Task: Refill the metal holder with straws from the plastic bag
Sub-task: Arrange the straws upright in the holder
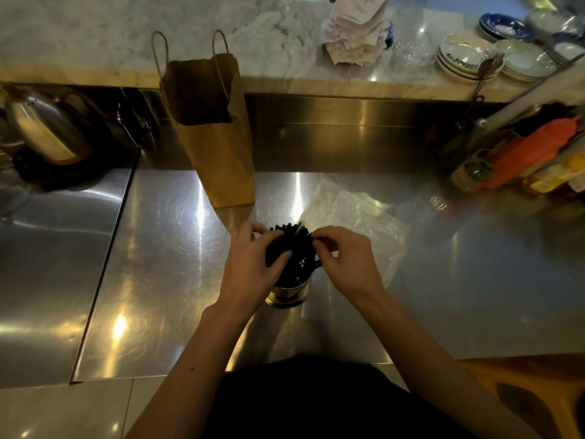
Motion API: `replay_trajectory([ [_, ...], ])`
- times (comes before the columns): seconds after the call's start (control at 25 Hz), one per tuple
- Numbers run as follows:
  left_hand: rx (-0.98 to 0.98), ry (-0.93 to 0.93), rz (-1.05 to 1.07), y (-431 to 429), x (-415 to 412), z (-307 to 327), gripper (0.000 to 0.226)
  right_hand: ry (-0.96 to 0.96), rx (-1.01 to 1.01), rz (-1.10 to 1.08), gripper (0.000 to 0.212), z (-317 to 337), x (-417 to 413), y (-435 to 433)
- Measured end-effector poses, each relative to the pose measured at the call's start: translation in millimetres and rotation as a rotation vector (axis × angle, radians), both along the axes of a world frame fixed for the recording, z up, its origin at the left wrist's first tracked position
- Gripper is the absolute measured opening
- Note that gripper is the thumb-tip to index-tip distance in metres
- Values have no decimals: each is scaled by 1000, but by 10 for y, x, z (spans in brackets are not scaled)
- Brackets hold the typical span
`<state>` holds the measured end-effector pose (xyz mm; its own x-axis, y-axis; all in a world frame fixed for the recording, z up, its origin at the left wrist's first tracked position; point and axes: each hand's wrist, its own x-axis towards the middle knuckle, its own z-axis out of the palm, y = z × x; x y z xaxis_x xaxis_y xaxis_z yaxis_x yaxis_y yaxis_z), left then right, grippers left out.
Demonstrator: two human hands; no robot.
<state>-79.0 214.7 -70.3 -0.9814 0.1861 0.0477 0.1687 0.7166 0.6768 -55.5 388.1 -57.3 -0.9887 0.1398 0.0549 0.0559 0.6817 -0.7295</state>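
At the far left, a metal kettle (pixel 47 131) is sitting in shadow beside the steel bench (pixel 158 264). Further right, a brown paper bag (pixel 218 160) with twisted handles is standing upright and open-mouthed at the back of the bench, leaning against the steel wall below a marble ledge (pixel 95 36).

Near the middle of the bench, close to the person, the left hand (pixel 253 267) is curling round a bundle of black straws (pixel 289 245). Its fingers are wrapping the far side and the thumb is pressing the near side, so it is gripping the bundle firmly. The straws are standing in the metal holder (pixel 288 294), which is resting upright on the bench just below both hands, and their tops are fanning out above its rim.

Just to the right, the right hand (pixel 348 261) is pinching the right edge of the same bundle between thumb and forefinger, with the other fingers loosely curled behind.

The clear plastic bag (pixel 357 217) is lying flat and crumpled on the bench just behind and to the right of the holder, partly under the right hand.

On the ledge above, a pile of paper slips (pixel 354 33) is sitting left of stacked plates (pixel 465 55). At the far right of the bench, a small jar (pixel 471 171) and an orange bottle (pixel 531 150) are crowding together.
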Motion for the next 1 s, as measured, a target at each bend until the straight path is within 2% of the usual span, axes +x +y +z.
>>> replay_trajectory([
  [0.24,189,63,-55,83,-27,177,30,118,-45,-43,17,147,8,7],
  [0.56,401,-93,-126,182,-132,239,20,196,-111,25,18,315,-49,-35],
  [0.76,374,-109,-207,151,-159,192,19,201,-148,40,16,302,-53,-35],
  [1.0,391,-112,-182,162,-129,186,16,191,-220,15,13,273,-73,-33],
])
